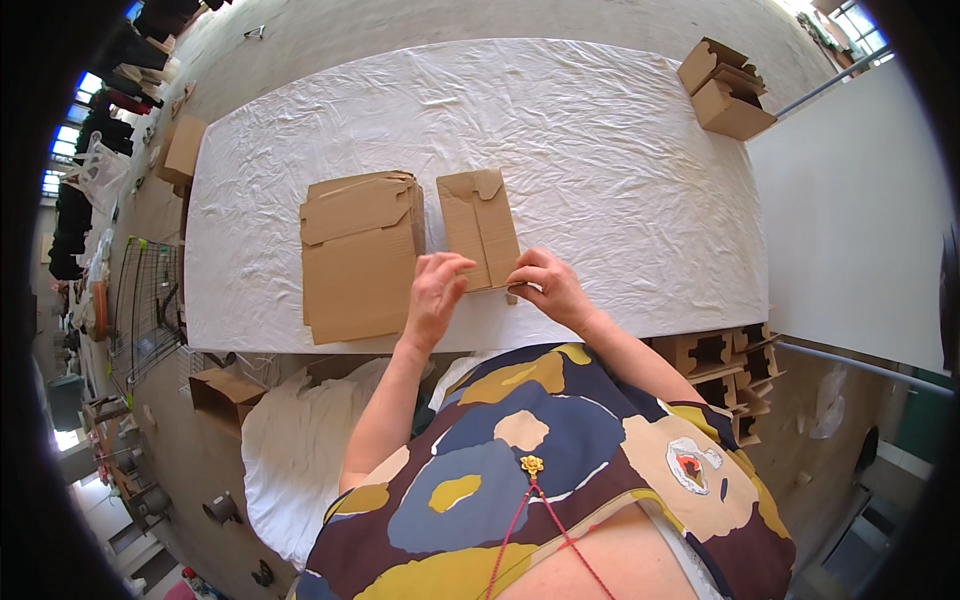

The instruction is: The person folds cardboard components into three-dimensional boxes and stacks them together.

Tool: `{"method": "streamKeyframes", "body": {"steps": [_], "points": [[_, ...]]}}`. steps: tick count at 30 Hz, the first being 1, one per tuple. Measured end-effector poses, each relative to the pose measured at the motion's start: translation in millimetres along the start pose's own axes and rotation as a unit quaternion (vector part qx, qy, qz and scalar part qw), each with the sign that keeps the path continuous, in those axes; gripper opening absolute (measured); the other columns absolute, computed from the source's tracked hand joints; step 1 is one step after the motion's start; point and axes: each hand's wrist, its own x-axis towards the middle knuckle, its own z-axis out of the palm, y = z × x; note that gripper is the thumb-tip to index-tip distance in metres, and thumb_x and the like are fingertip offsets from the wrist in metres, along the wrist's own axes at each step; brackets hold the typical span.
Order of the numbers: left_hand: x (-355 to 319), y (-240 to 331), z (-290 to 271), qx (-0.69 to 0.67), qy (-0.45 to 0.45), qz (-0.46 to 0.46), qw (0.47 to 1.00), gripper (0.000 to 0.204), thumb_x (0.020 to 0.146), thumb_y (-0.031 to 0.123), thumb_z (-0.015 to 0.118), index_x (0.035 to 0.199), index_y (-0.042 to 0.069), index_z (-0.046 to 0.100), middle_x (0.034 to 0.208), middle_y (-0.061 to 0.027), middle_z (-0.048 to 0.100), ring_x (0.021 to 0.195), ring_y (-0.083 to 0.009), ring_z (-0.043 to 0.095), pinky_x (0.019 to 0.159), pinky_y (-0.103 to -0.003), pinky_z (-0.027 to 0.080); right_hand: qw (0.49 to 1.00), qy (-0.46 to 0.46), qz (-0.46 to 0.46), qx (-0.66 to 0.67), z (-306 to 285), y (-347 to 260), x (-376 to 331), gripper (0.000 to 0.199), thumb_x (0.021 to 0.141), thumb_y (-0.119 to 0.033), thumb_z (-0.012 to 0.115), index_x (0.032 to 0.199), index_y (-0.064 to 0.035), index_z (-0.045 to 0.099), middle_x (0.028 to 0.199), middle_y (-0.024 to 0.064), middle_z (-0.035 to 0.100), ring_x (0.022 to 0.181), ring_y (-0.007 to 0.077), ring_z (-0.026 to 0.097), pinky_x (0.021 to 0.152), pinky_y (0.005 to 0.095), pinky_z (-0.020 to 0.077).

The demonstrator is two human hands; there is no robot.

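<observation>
A small folded brown cardboard box (478,225) lies on the white-covered table in front of me, its top flap at the far end. At its near right corner, my right hand (548,287) pinches the cardboard edge between thumb and fingers. My left hand (436,293) hovers by the near left corner, fingers bent with the thumb held apart, and nothing shows in it. Left of the box sits a stack of flat cardboard blanks (360,260), close to my left hand. A small brown tab (512,299) sticks out below the box's near edge.
The white wrinkled cloth (600,150) covers the table. Open cardboard boxes (730,95) stand at its far right corner. More boxes (715,355) are stacked under the near right edge. A wire rack (145,300) stands at the left, and a pale panel (850,220) at the right.
</observation>
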Motion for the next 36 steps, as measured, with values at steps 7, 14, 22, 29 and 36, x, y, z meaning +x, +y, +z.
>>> {"method": "streamKeyframes", "body": {"steps": [7, 14, 22, 29, 36], "points": [[-19.3, 6.1, 11.6, -0.027, -0.006, -0.073, 0.997, 0.018, 0.085, 0.009, 0.073, 0.102, 0.006, 0.069, 0.088, -0.006, 0.066, 0.091, -0.022, 0.058, 0.08, -0.033, 0.05, 0.999, -0.04, 0.016, -0.007, 4.5, -14.9, 13.7, 0.012, 0.082, -0.016, 0.073, 0.091, -0.009, 0.073, 0.095, 0.0052, 0.064, 0.093, 0.0282, 0.062, 0.079, 0.0396, 0.0507], [-13.0, 1.3, 24.9, -0.05, 0.057, -0.148, 0.986, 0.038, 0.078, 0.006, 0.076, 0.114, 0.006, 0.063, 0.109, -0.0089, 0.065, 0.093, -0.0274, 0.06, 0.08, -0.037, 0.05, 0.993, 0.0, 0.111, -0.039, 16.3, -7.4, 22.0, 0.039, 0.077, -0.016, 0.078, 0.112, -0.0068, 0.065, 0.101, 0.0091, 0.064, 0.089, 0.03, 0.064, 0.075, 0.041, 0.0527], [-20.8, -30.3, 46.5, -0.185, 0.091, -0.267, 0.941, 0.078, 0.086, 0.01, 0.073, 0.151, 0.01, 0.031, 0.14, -0.0085, 0.049, 0.124, -0.026, 0.049, 0.1, -0.038, 0.044, 0.92, -0.026, 0.285, 0.268, 33.7, 30.8, 28.2, 0.075, 0.08, -0.011, 0.079, 0.145, -0.0018, 0.043, 0.137, 0.0173, 0.054, 0.105, 0.0264, 0.066, 0.086, 0.0372, 0.0558], [-14.4, -14.2, 39.0, -0.339, 0.006, -0.408, 0.847, 0.071, 0.099, 0.021, 0.061, 0.156, 0.013, 0.02, 0.145, -0.0053, 0.045, 0.121, -0.0197, 0.053, 0.092, -0.039, 0.051, 0.926, -0.039, 0.262, 0.27, 33.3, 34.0, 23.1, 0.063, 0.087, -0.016, 0.074, 0.142, -0.0013, 0.048, 0.132, 0.0187, 0.055, 0.108, 0.0286, 0.065, 0.091, 0.0375, 0.0545], [-20.4, -45.3, 71.7, -0.253, 0.01, -0.292, 0.922, 0.072, 0.097, 0.018, 0.063, 0.156, 0.011, 0.022, 0.148, -0.0065, 0.041, 0.114, -0.0208, 0.057, 0.083, -0.035, 0.055, 0.966, 0.024, 0.229, 0.121, 29.2, 39.8, 16.2, 0.059, 0.087, -0.02, 0.074, 0.139, -0.0031, 0.051, 0.128, 0.0195, 0.056, 0.108, 0.0283, 0.064, 0.09, 0.0367, 0.0553]]}}
